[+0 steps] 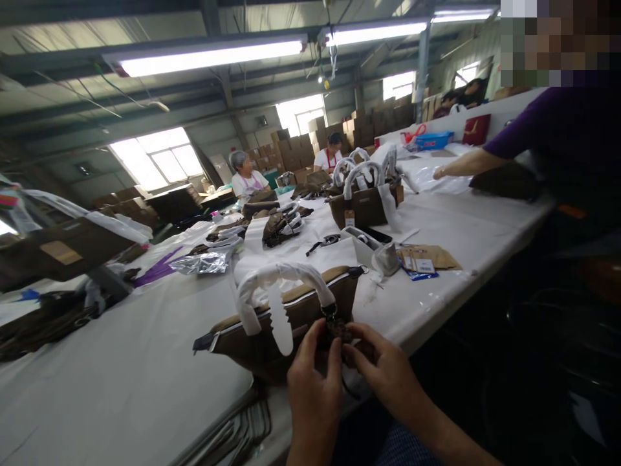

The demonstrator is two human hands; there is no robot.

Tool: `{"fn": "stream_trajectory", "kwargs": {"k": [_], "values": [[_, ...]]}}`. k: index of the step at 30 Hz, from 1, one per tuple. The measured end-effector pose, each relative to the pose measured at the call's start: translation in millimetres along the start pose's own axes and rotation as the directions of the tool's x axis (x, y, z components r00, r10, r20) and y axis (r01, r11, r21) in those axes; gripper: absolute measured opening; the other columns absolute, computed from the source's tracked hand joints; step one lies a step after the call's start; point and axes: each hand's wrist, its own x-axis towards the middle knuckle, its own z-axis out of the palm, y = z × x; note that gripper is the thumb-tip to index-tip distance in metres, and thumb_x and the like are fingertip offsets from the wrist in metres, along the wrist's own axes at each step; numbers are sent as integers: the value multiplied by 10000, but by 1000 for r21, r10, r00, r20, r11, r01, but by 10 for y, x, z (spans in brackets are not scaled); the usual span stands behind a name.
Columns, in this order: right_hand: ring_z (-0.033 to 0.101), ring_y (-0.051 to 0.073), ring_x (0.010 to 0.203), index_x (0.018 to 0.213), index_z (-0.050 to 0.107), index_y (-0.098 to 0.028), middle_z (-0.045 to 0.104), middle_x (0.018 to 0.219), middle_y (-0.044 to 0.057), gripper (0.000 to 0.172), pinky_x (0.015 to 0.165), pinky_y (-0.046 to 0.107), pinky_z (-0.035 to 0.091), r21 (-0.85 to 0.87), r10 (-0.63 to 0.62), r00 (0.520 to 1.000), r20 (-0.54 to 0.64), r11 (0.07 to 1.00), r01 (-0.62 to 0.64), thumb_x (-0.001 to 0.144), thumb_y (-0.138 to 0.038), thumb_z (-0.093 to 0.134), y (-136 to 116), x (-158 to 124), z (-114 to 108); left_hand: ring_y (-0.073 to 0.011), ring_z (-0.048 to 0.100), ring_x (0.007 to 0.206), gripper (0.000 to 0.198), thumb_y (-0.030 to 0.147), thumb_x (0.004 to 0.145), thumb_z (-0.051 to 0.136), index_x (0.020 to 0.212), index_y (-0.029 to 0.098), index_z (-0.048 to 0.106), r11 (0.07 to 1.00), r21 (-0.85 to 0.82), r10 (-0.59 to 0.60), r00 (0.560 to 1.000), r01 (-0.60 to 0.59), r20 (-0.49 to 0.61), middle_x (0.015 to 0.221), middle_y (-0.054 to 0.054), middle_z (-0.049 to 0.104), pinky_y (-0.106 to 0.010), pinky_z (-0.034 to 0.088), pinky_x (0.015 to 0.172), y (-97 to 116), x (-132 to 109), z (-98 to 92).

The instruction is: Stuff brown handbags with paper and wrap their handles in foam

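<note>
A brown handbag (272, 323) with white-wrapped handles (272, 278) stands on the white table (121, 382) in front of me. A small dark charm (337, 329) hangs from its handle ring. My left hand (313, 388) and my right hand (383, 369) both pinch this charm between fingertips, just at the bag's near side. The fingers of both hands are closed around it.
More brown handbags (363, 200) and loose straps lie further along the table. Paper tags (427, 259) and a plastic bag (204, 262) lie nearby. A person in a purple sleeve (533, 129) reaches over the table at right. Two workers sit at the far end, near stacked boxes.
</note>
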Motion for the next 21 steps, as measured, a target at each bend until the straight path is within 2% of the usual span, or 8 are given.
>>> {"fn": "stream_trajectory", "kwargs": {"k": [3,5,8,11,15,17,19,21], "values": [[691,214,886,1218,623,-192,710,1095,93,414,721,299,563,191,38,994,102,980,-57,884,-430,682,-31,13,60,-273,657,1175,389,402,883,654,1238,243,670,998,-61,-34,999,34,9,1241,-82,713,-404,499,1055,-27,9,5],[690,220,924,1193,638,-188,715,1090,91,407,750,295,564,230,37,993,111,971,-62,871,-429,702,-73,21,74,-280,659,1175,412,442,861,678,1219,238,688,989,-130,-67,998,64,-17,1237,-86,717,-399,505,1053,-56,-15,9],[676,235,1042,1197,662,-215,710,1157,82,362,918,327,542,83,-12,998,57,997,7,894,-413,682,-129,6,62,-296,676,1150,447,519,829,693,1169,232,727,974,-203,-117,988,96,-96,1194,-91,739,-389,533,1020,-112,-82,25],[663,255,1100,1200,686,-225,701,1202,92,339,979,347,523,-93,-98,993,66,990,104,913,-402,652,-129,-25,34,-317,680,1141,464,554,788,715,1112,225,762,981,-157,-138,977,113,-163,1154,-98,755,-410,523,1039,-161,-124,58],[642,257,1155,1283,670,-229,669,1280,108,384,1002,335,520,-174,-189,961,203,959,225,930,-375,631,-118,-37,-67,-326,695,1110,507,584,738,751,1066,198,781,969,-197,-187,967,152,-172,1118,-117,765,-405,545,1014,-185,-76,82],[657,251,1130,1237,705,-238,696,1233,97,361,989,317,529,-181,-206,943,260,949,257,912,-388,659,-135,4,-183,-326,705,1087,547,614,692,781,1037,189,789,945,-267,-233,961,188,-147,1095,-123,771,-388,570,972,-183,-19,61],[706,245,993,1086,763,-218,754,1027,90,316,906,312,565,-162,-201,968,151,961,224,911,-453,643,-148,124,-343,-326,707,1079,579,630,645,812,1011,181,794,913,-338,-282,953,230,-111,1080,-126,773,-372,585,943,-175,38,24],[725,243,864,1007,765,-189,757,878,90,404,844,339,586,-108,-157,979,-126,984,144,929,-534,571,-128,353,-519,-325,710,1067,608,639,608,835,996,173,795,871,-406,-335,939,277,-76,1085,-133,770,-348,606,885,-160,83,-9]]}}
